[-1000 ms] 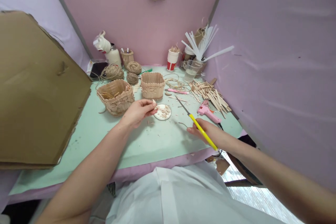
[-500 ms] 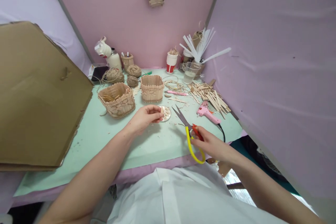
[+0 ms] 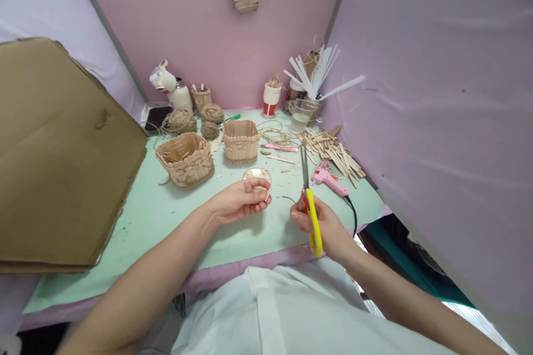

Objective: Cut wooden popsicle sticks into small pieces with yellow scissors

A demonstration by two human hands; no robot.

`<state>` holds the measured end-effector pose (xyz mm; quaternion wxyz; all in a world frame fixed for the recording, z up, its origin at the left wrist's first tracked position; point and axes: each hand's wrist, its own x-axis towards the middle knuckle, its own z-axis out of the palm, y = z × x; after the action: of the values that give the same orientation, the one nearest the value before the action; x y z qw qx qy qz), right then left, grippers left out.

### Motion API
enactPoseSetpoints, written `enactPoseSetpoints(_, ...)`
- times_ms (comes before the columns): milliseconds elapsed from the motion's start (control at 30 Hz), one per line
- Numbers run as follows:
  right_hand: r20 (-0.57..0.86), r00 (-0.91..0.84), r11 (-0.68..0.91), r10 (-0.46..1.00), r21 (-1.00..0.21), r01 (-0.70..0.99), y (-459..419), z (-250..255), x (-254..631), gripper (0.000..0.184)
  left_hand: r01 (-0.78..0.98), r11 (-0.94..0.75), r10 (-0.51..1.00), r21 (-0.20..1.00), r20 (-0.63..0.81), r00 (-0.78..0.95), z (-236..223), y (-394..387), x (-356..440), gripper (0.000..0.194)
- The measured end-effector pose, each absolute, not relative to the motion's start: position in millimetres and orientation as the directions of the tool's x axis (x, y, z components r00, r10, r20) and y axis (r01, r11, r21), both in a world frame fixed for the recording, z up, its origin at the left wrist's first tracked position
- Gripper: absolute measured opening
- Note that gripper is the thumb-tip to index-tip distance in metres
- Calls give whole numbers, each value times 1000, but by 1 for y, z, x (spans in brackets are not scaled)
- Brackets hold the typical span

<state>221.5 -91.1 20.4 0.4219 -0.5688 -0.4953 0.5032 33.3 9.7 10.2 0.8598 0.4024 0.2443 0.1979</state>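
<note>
My left hand (image 3: 241,201) is closed, pinching a small pale wooden piece (image 3: 268,194) between thumb and fingers. Just behind it, partly covered by the fingers, lies a small round white dish (image 3: 256,173) with wood bits in it. In my right hand (image 3: 327,223) is a pair of scissors (image 3: 315,227) with yellow and red handles. Their blades point away from me and look nearly closed. A gap of table separates the scissors from the wooden piece.
Two wooden baskets (image 3: 240,141) stand at the back left, near twine balls (image 3: 179,121). To the right lie a pink glue gun (image 3: 331,177) with a cord and a pile of wooden sticks (image 3: 333,152). A large cardboard sheet (image 3: 62,155) rises at the left.
My left hand has moved back from the dish toward me, with the wooden piece in its fingers. The scissors have swung from pointing left to pointing straight ahead, and their blades have closed.
</note>
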Motion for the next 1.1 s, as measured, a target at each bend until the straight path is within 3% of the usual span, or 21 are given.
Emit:
enactPoseSetpoints(200, 4, -17, 4, 1000, -1000, 20, -83, 22, 212, 33, -6, 616, 350, 788, -267, 898, 3, -3, 41, 25)
enactPoseSetpoints(700, 2, -174, -12, 985, -997, -80, -79, 25, 209, 34, 96, 551, 332, 829, -323, 886, 10, -6, 43, 22)
enactPoseSetpoints(933, 12, -29, 12, 1000, -1000, 4, -72, 30, 204, 33, 31, 589, 401, 807, -326, 856, 6, -3, 44, 18)
enactPoseSetpoints(1100, 59, 81, 50, 995, -993, 110, -63, 36, 208, 32, -129, 553, 578, 823, -267, 771, 5, 1, 45, 22)
